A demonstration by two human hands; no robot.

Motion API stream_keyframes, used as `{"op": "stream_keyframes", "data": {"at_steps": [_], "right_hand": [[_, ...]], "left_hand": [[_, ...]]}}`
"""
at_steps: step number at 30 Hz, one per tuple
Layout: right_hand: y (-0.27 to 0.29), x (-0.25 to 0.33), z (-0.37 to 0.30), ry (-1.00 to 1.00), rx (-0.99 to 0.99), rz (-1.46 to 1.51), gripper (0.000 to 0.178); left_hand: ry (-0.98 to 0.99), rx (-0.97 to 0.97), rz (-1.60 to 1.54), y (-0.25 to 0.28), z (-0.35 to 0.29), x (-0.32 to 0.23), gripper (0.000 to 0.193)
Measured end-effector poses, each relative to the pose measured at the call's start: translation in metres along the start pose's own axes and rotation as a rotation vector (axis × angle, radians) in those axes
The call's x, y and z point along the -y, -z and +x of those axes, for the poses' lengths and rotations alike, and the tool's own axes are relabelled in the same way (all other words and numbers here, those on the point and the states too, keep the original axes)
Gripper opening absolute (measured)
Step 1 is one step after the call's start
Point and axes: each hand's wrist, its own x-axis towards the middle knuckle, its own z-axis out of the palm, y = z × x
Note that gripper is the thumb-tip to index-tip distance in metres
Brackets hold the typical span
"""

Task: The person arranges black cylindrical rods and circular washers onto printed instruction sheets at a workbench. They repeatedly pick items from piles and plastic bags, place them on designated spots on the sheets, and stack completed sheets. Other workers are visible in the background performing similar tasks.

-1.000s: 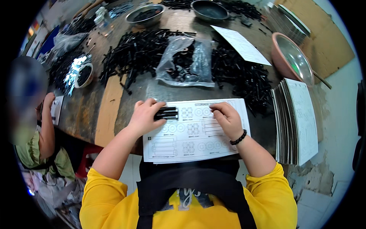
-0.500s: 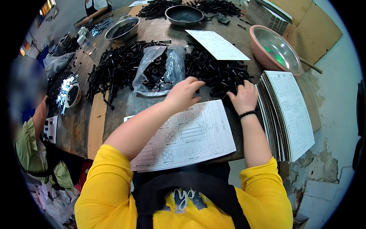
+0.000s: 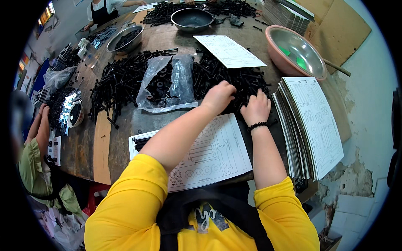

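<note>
My left hand [image 3: 218,97] is at the near edge of a pile of black bolts [image 3: 209,75]. Its fingers are curled together, and whatever they pinch is hidden. Just to its right, my right hand [image 3: 256,109], with a black bead bracelet [image 3: 257,125] at the wrist, reaches into the same pile, fingers stretched forward and thumb apart. Below the hands lies a printed parts sheet [image 3: 222,157]. My left forearm crosses it, and black bolts [image 3: 140,142] show at its left side. A clear plastic bag [image 3: 183,79] with black washers and nuts lies left of my left hand.
A stack of printed cards [image 3: 316,125] stands close to my right forearm. Farther back are another printed sheet [image 3: 229,51], a pink-rimmed metal basin [image 3: 274,46], a dark bowl [image 3: 192,20] and a bowl of black parts [image 3: 124,40]. A co-worker's hands [image 3: 43,113] are at far left.
My left hand has moved right, and its spread fingers have curled in over the bolts. My right hand stays at the pile. The view has shifted slightly, and bolts on the sheet's left side now show.
</note>
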Motion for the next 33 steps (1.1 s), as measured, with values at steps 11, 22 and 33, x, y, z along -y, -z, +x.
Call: {"op": "stream_keyframes", "data": {"at_steps": [11, 22, 33], "right_hand": [[-0.008, -0.022, 0.004, 0.169, -0.138, 0.106, 0.018], [0.046, 0.016, -0.014, 0.209, 0.090, 0.524, 0.028], [0.098, 0.120, -0.092, 0.605, 0.831, 0.936, 0.040]], "left_hand": [[0.095, 0.008, -0.022, 0.178, -0.081, -0.017, 0.023], [0.292, 0.950, 0.401, 0.233, -0.199, -0.053, 0.016], [0.385, 0.458, 0.203, 0.186, -0.286, -0.036, 0.026]]}}
